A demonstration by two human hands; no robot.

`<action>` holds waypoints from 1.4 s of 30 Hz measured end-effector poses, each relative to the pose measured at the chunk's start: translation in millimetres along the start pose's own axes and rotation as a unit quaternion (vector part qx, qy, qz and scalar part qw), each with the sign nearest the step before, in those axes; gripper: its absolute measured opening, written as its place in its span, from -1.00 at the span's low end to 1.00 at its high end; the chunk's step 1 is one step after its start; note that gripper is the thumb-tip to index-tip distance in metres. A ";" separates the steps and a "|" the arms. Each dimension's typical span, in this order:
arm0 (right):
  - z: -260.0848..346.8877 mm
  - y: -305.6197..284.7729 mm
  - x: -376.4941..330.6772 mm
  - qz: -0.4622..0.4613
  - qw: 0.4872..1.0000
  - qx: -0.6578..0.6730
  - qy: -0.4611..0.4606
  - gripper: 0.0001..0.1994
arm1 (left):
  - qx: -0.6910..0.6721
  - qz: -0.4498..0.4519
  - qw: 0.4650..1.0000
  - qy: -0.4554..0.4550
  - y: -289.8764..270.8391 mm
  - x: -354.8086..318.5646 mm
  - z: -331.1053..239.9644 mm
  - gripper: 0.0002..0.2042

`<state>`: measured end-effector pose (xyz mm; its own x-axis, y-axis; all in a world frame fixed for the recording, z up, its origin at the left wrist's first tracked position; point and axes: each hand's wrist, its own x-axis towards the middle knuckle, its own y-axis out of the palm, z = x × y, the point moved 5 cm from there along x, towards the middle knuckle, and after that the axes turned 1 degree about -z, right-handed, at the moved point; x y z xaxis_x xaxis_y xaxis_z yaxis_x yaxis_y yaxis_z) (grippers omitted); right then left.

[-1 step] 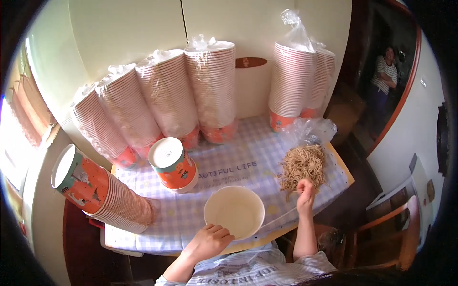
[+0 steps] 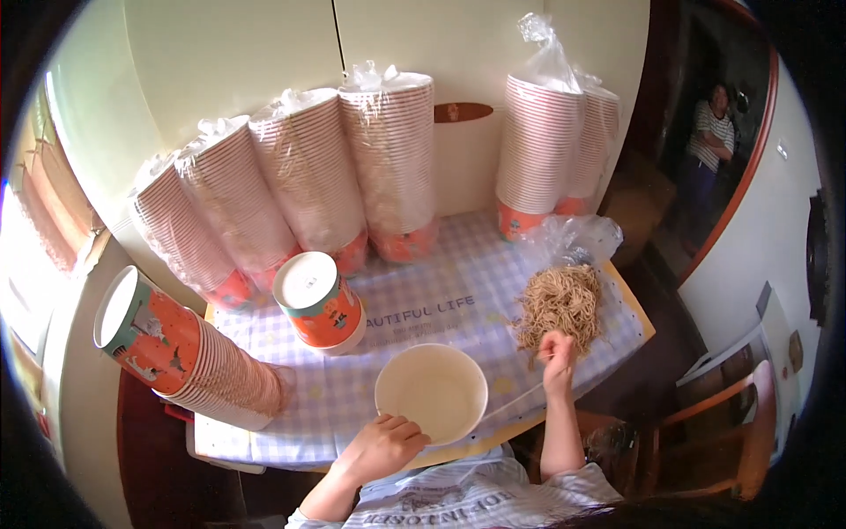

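An empty white paper bowl sits on the checked cloth of the worktop, near its front edge. Everything else is placed from that bowl.

The left hand is at the bowl's front-left rim. Its fingers are curled together and bent over the rim, touching it; whether the thumb presses from below cannot be told.

The right hand is just right of the bowl, raised a little above the cloth. Its fingers are pinched together on a few strands at the near edge of a heap of dry tan noodles, which lies right of and behind the bowl. Behind the noodles is a crumpled clear plastic bag.

Behind and left of the bowl stands a short stack of orange printed bowls, bottom up. Far left of the bowl, a long stack of the same bowls lies on its side at the worktop's corner. Along the wall behind the bowl lean 4 tall bagged stacks, with 2 more stacks standing behind and to its right.

A wooden chair is well right of the bowl, and a person stands far behind on the right.
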<state>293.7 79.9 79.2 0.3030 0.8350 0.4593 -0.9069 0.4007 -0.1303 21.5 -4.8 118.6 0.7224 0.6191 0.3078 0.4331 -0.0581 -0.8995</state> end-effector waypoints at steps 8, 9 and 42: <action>4.8 61.0 -33.3 0.042 0.954 0.219 0.201 -0.51 | -0.044 0.042 0.997 -0.046 -16.3 -11.1 32.7 -0.83; -1.2 62.7 -37.5 0.070 0.945 0.233 0.217 -0.60 | -0.034 0.042 0.998 -0.046 -16.5 -13.5 41.5 -0.81; -27.3 69.9 -96.6 0.223 0.903 0.276 0.240 -0.75 | -0.112 0.118 0.968 -0.190 40.1 71.1 15.9 -0.79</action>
<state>209.1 37.5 1.8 -0.1577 0.9873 0.0176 -0.9376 -0.1553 0.3110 81.6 49.3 99.5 0.5835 0.8088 -0.0726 0.4162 -0.3746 -0.8285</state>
